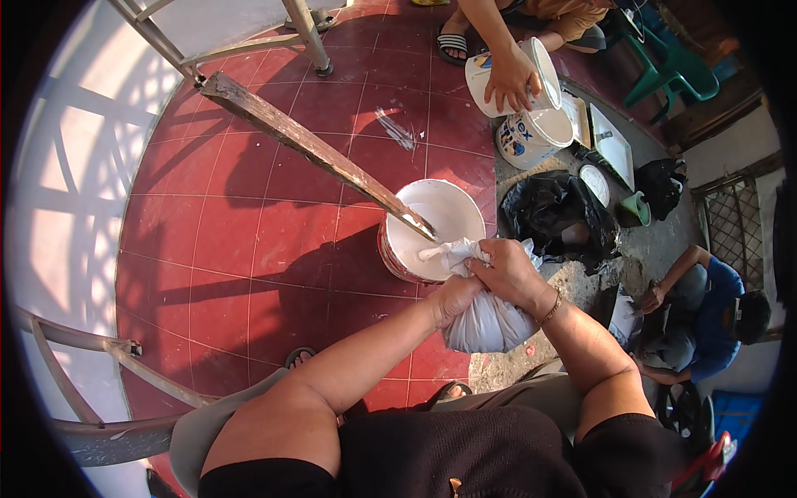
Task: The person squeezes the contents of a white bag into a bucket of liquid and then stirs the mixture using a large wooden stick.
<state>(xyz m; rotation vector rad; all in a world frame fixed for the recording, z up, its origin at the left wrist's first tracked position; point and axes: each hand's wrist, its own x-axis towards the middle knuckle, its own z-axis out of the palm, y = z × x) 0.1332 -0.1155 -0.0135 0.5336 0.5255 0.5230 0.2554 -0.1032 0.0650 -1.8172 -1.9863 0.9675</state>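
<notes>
White plastic bag (491,328) is at the near-right rim of the white bucket (462,209), gathered neck over the opening. Your left hand (458,299) and right hand (513,272) are both closed tight around the neck. Wooden beam (307,151) has its lower end in the bucket. Black plastic bag (544,203) right of it; beyond, a co-worker's hand (512,81) on a tilted white tub (544,70).

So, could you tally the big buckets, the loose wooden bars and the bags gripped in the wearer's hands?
Big buckets: 3 (one on the red floor, near the wearer; one under a co-worker's hand, tilted; one just below that)
Loose wooden bar: 1
White bag, in left hand and right hand: 1
Total: 5
</notes>
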